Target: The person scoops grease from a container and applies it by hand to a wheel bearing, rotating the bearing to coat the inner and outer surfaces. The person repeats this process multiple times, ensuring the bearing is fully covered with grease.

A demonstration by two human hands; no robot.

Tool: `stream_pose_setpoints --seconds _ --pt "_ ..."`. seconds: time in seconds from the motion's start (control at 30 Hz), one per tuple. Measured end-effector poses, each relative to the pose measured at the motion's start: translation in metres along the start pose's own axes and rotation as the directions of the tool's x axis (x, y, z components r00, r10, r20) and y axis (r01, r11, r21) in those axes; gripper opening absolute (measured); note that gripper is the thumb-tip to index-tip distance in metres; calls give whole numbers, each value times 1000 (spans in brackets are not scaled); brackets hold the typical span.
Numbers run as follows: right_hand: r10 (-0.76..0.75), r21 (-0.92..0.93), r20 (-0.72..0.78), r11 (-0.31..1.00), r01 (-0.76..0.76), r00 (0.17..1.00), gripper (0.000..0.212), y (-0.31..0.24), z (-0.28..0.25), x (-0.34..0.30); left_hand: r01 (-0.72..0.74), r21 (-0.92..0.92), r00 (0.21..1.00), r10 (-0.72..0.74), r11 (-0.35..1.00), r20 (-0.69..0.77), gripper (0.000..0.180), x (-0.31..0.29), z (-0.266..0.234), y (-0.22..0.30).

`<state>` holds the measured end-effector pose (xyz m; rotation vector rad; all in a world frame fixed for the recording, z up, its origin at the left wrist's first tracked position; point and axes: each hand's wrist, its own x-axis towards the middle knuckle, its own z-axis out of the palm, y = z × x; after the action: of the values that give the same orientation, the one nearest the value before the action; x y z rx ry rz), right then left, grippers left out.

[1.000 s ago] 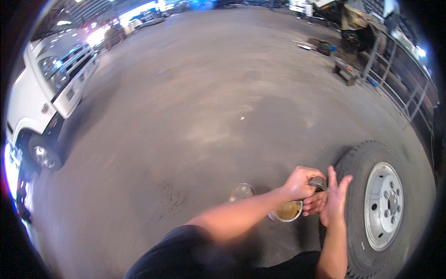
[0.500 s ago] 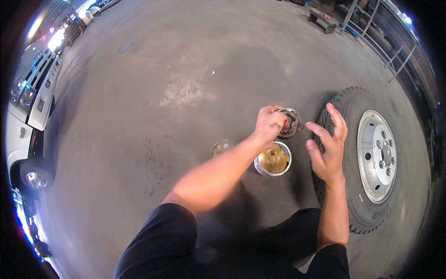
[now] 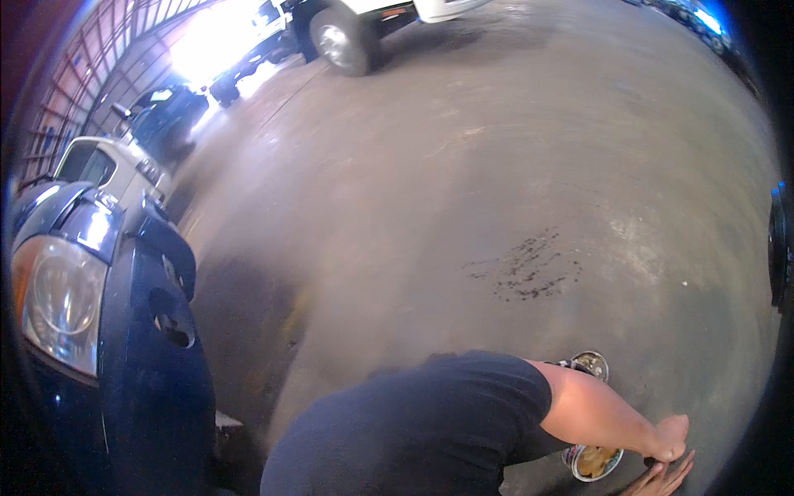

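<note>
At the lower right, my left hand (image 3: pixel 673 436) is closed, its fingers turned down and mostly hidden. A dark bit of the greasy ring-shaped bearing (image 3: pixel 650 462) appears at the underside of the fist; the rest is out of sight. Just below, touching or nearly touching it, my right hand (image 3: pixel 664 479) has its fingers stretched out, cut off by the lower edge. Beside the left forearm stands an open tin of yellow-brown grease (image 3: pixel 597 461). A round, shallow container (image 3: pixel 592 364) with pale contents sits beyond that arm, partly covered by it.
A dark blue vehicle front with a headlight (image 3: pixel 62 306) fills the left side. Farther off are a pale vehicle (image 3: pixel 107 169) and a white truck's wheel (image 3: pixel 339 41). Dark spots (image 3: pixel 533 269) mark the concrete floor. A dark round edge (image 3: pixel 778 248) shows at the far right.
My view has swung left, so both hands and the tin now appear at the lower right. The big truck wheel beside me has left the view. My hands have come together.
</note>
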<state>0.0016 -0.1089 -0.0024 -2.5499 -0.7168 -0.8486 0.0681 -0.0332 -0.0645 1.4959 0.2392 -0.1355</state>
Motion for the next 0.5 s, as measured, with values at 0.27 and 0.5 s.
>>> stream_pose_setpoints --seconds 0.27,0.5 --pt "-142 -155 -167 981 117 976 48 34 23 -22 152 -226 977 -181 962 -114 29 22 8 -7" --pt "-5 156 -176 987 33 984 79 50 -2 -41 291 -332 954 -299 897 29 26 22 2 8"
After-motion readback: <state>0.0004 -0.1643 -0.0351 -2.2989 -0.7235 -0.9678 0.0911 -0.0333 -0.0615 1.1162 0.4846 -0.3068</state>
